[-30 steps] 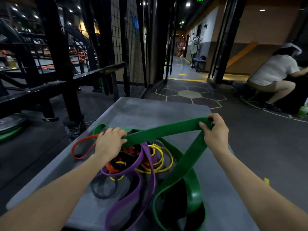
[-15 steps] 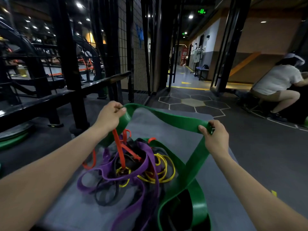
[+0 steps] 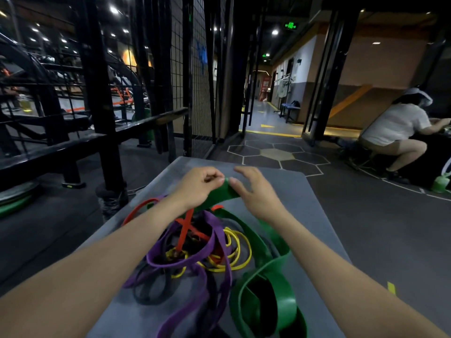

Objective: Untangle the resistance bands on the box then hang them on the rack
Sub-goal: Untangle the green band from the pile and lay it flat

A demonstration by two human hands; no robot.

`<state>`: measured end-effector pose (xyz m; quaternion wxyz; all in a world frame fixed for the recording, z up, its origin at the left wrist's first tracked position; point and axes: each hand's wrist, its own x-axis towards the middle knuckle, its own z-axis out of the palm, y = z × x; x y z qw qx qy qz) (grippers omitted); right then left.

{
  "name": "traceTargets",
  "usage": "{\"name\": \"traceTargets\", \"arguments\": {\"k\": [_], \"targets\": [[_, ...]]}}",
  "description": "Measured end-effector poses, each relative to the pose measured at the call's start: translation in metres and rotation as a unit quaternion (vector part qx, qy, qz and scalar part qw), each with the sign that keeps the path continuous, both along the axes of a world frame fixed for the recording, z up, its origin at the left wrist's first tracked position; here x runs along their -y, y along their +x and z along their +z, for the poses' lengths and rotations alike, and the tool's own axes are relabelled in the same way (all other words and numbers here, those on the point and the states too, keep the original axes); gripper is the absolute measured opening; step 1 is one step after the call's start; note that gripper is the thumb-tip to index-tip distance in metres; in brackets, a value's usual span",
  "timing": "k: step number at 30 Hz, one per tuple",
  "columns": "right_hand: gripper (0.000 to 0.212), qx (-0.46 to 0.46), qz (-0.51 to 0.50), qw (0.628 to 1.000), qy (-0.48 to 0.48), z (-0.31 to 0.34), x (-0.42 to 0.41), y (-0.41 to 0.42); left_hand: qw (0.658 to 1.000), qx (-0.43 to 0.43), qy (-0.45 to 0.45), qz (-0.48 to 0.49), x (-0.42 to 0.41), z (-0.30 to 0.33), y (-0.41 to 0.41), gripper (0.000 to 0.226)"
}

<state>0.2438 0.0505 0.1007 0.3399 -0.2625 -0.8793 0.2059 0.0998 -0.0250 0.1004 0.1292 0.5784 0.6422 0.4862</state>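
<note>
Left hand [image 3: 199, 185] curled tight on one end of the wide green band [image 3: 266, 284], pinching the fold just above the pile. Right hand [image 3: 256, 191] alongside, fingers loose and spread, tips brushing the same fold — not clamped on anything. Both hands nearly touching over the far half of the grey box top [image 3: 305, 211].

Green band trailing down from the pinch, under the right forearm, then looping wide at the near right edge of the box. Knotted beside it: purple band [image 3: 195, 259] coiled across the middle, thin yellow band [image 3: 240, 254] in rings, red-orange band [image 3: 184, 228] crossed in an X with a loop flung out left, dark grey band [image 3: 148, 286] lying low at the near left.

Likely trouble: pulling the green end up while red and purple cross over it — whole tangle lifting, or sliding off the near edge. Snap-back also possible if the pinch slips under tension.

Hard to read: which strand passes over which in the dark centre of the knot. Near end of the green loop cut by the frame. Black rack frame [image 3: 97, 106] to the left, hooks not discernible. Seated person [image 3: 395, 128] far right, half cropped.
</note>
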Motion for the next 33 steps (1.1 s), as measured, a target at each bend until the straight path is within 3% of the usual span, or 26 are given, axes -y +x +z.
{"name": "traceTargets", "arguments": {"k": [4, 8, 11, 13, 17, 23, 26, 30, 33], "targets": [[0.043, 0.005, 0.040, 0.999, -0.009, -0.001, 0.004, -0.013, 1.000, -0.012, 0.019, -0.006, 0.002, 0.001, 0.006, 0.011], [0.038, 0.001, 0.054, 0.999, -0.009, -0.001, 0.008, -0.020, 0.995, -0.096, -0.014, 0.002, 0.021, -0.018, -0.022, 0.020], [0.032, -0.051, 0.061, 0.997, -0.022, 0.013, 0.006, -0.022, 0.971, -0.216, -0.089, 0.048, 0.034, -0.035, -0.045, 0.006], [0.031, -0.091, 0.054, 0.994, -0.019, 0.024, -0.001, -0.017, 0.943, -0.273, -0.154, 0.112, 0.039, -0.047, -0.063, 0.029], [0.033, -0.197, 0.003, 0.979, -0.045, 0.031, -0.023, -0.001, 0.937, -0.257, -0.197, 0.130, 0.046, -0.062, -0.089, 0.027], [0.036, -0.201, -0.055, 0.978, -0.020, 0.023, -0.039, 0.014, 0.904, -0.331, -0.205, 0.179, 0.036, -0.054, -0.089, 0.025], [0.034, -0.149, -0.115, 0.982, 0.011, 0.010, -0.051, 0.036, 0.939, -0.261, -0.148, 0.169, 0.039, -0.037, -0.096, 0.026], [0.041, -0.119, -0.160, 0.980, -0.004, -0.001, -0.061, 0.051, 0.990, -0.123, -0.061, 0.042, 0.041, 0.007, -0.085, 0.014], [0.043, -0.111, -0.179, 0.977, 0.006, -0.008, -0.063, 0.055, 0.994, 0.103, -0.006, -0.048, 0.041, 0.025, -0.062, 0.014]]}}
